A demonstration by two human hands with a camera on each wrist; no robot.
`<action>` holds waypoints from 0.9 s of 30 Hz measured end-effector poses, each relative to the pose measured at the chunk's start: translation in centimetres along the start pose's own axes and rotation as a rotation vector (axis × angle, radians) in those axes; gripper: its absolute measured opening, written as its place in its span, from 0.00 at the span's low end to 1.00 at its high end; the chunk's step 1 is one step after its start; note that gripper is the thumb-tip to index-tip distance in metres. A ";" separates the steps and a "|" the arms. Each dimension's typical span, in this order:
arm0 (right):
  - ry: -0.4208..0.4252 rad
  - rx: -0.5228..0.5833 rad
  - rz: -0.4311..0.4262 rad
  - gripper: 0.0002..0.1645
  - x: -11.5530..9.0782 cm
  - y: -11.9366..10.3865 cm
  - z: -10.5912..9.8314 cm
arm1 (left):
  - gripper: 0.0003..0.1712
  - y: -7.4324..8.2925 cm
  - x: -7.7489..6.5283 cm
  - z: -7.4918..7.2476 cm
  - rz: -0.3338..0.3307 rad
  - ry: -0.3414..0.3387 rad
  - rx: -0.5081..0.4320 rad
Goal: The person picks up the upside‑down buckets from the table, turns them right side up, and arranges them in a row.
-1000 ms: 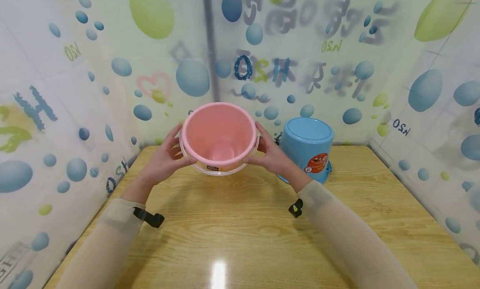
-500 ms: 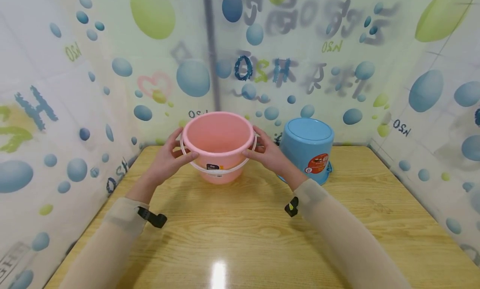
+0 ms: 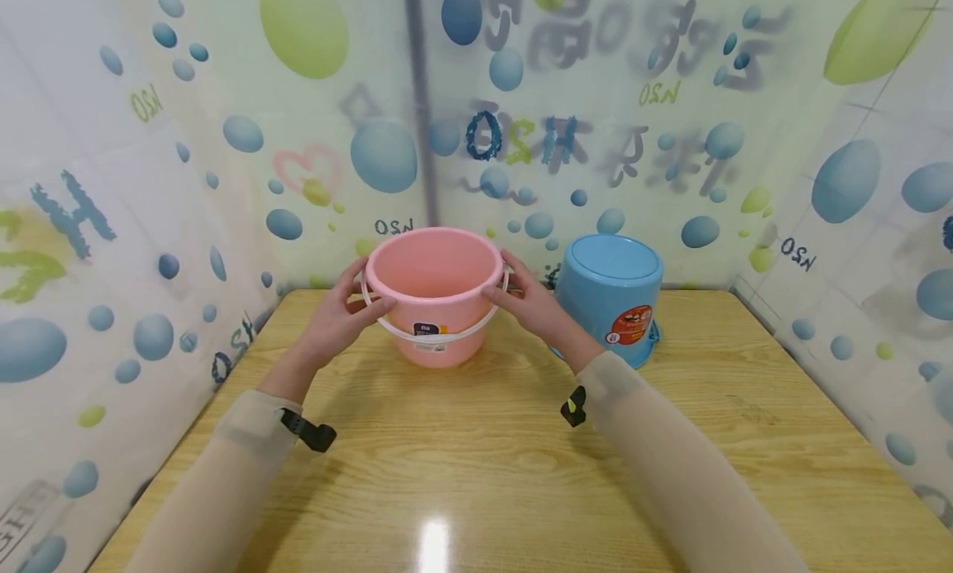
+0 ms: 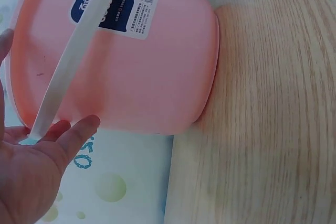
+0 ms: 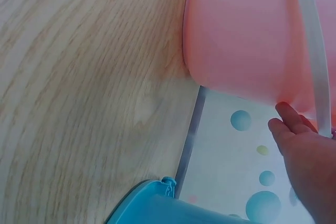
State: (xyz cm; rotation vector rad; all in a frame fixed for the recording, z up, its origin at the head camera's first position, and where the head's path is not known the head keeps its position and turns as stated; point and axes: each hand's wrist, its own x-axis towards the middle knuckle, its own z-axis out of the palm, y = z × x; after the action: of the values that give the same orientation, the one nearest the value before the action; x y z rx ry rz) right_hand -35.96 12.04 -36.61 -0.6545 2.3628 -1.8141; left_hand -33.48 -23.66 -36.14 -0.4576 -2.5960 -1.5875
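A pink bucket (image 3: pixel 439 317) stands upright on the wooden table (image 3: pixel 462 457), its mouth facing up. Its white handle (image 4: pixel 73 56) hangs down across the front, over a dark label (image 4: pixel 110 9). My left hand (image 3: pixel 338 318) holds the bucket's left side, thumb at the rim and fingers along the wall below it. On the opposite side my right hand (image 3: pixel 532 304) grips in the same way, its fingertips (image 5: pixel 289 116) against the pink wall in the right wrist view. Parts of the fingers are hidden behind the bucket and handle.
To the right of the pink bucket, a blue bucket (image 3: pixel 612 296) rests upside down with a red label, close to my right forearm. A patterned curtain (image 3: pixel 476 85) rises behind the table's back edge, with more of it along both sides.
Both hands have lowered the pink bucket and turned it from tilted toward me to upright on the table. The blue bucket has not moved.
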 end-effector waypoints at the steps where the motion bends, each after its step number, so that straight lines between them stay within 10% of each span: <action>1: 0.000 -0.006 -0.001 0.54 0.1 0.1 0.0 | 0.54 -0.1 0.0 0.0 -0.003 0.000 -0.005; 27: 0.056 -0.129 0.028 0.50 2.6 0.2 1.1 | 0.58 -0.4 1.2 0.7 -0.019 0.071 -0.014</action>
State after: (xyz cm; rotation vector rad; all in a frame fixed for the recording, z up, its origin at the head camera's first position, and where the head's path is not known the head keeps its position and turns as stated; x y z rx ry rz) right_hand -37.98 10.07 -36.62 -0.5879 2.5284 -1.7018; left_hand -34.69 -22.94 -36.54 -0.3723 -2.5465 -1.5976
